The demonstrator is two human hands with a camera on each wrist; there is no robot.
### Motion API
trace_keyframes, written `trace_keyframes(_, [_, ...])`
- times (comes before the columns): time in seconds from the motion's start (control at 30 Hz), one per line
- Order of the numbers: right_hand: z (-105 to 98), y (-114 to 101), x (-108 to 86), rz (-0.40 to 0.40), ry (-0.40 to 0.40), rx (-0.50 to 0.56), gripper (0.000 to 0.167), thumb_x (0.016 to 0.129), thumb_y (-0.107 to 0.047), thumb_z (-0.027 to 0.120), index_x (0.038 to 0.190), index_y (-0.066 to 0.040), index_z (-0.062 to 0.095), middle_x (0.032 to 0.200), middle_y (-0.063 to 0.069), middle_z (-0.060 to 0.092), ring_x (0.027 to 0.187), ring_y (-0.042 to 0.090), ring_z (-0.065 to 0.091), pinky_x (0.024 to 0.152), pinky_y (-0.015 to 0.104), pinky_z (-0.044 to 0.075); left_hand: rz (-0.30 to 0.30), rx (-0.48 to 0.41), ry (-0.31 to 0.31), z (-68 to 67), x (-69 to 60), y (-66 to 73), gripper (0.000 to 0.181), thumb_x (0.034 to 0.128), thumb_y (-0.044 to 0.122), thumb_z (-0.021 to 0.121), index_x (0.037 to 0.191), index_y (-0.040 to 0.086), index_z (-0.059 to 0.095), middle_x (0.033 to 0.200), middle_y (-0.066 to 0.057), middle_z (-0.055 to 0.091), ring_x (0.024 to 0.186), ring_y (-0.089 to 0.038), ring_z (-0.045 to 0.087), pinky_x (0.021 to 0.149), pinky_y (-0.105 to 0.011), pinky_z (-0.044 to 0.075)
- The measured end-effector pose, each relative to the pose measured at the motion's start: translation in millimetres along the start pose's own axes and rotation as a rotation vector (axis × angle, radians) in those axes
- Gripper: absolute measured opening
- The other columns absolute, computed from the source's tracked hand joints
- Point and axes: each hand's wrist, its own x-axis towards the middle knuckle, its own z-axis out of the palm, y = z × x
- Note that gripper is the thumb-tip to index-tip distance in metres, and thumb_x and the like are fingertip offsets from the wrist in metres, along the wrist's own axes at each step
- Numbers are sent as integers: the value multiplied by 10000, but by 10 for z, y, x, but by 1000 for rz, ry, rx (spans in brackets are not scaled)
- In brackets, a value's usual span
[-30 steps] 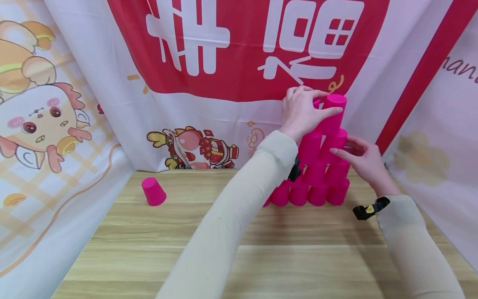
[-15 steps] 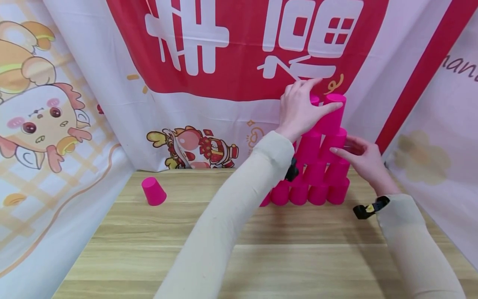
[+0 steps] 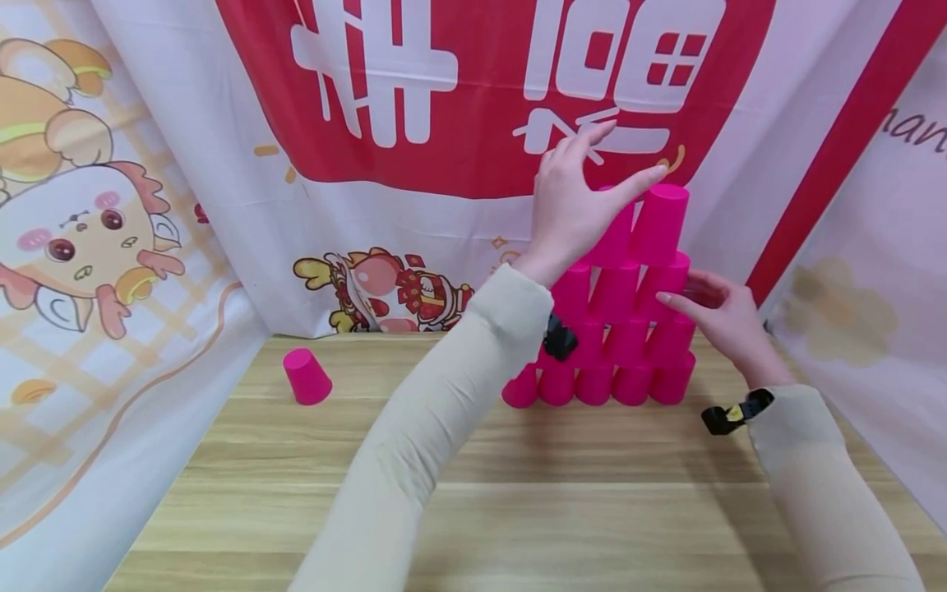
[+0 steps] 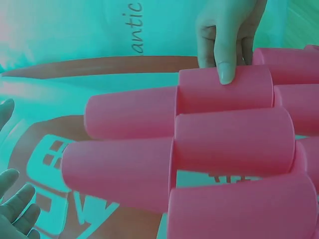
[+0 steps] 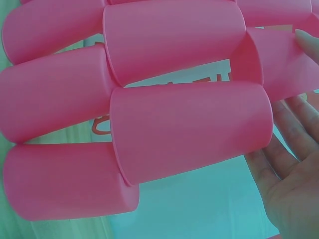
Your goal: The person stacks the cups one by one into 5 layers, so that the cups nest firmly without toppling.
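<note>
A stack of upside-down pink cups (image 3: 620, 344) rises in narrowing rows at the table's right back, with two cups side by side on top. My left hand (image 3: 573, 201) is beside these two, fingers spread and nothing in its grasp; in the head view it partly covers the left one. The right top cup (image 3: 661, 226) stands on its own. Lower on the right, my right hand (image 3: 721, 316) holds the end cup of the row below the top, thumb in front and fingers behind. In the left wrist view that thumb lies across the held cup (image 4: 199, 94).
A single upside-down pink cup (image 3: 307, 376) stands apart at the left back of the wooden table (image 3: 355, 460). Behind the stack hangs a printed white and red cloth (image 3: 399, 185), close to the cups. Another cloth closes off the right side.
My left hand has come away from the top cups, moving left and up with its fingers spreading. The top cups stay standing. My right hand keeps its place on the cup.
</note>
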Motion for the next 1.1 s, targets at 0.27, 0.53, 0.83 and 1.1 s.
trace_keyframes(0.27, [-16, 20, 1, 20, -6, -1, 789, 892, -599, 699, 1535, -208, 461, 1405, 77, 561, 1204, 211, 532, 932, 380, 496, -20, -100, 38, -267, -164, -203, 739, 843, 504, 804, 1482, 259, 527, 1462, 146, 489, 1289, -1, 396, 1030, -247, 412])
trace_keyframes(0.53, [-17, 40, -17, 29, -29, 11, 796, 890, -590, 708, 1541, -213, 449, 1417, 71, 548, 1222, 224, 522, 976, 469, 492, 39, 0, 68, -646, -418, -588, 726, 847, 500, 802, 1466, 219, 545, 1446, 114, 516, 1303, -18, 414, 1057, -317, 422])
trace_keyframes(0.83, [-35, 74, -34, 35, -54, -9, 817, 879, -606, 709, 1546, -217, 442, 1429, 63, 543, 1226, 247, 526, 928, 384, 504, -20, 96, 127, -1236, -851, -1097, 708, 842, 522, 805, 1452, 253, 565, 1421, 140, 542, 1316, -28, 427, 1099, -388, 372])
trace_keyframes(1.1, [-61, 100, -48, 28, -40, -19, 777, 884, -591, 716, 1522, -218, 476, 1396, 45, 571, 1199, 212, 552, 887, 298, 522, -141, 167, 179, -1663, -1318, -1607, 713, 827, 511, 827, 1439, 240, 583, 1426, 59, 556, 1313, -179, 440, 1077, -557, 369])
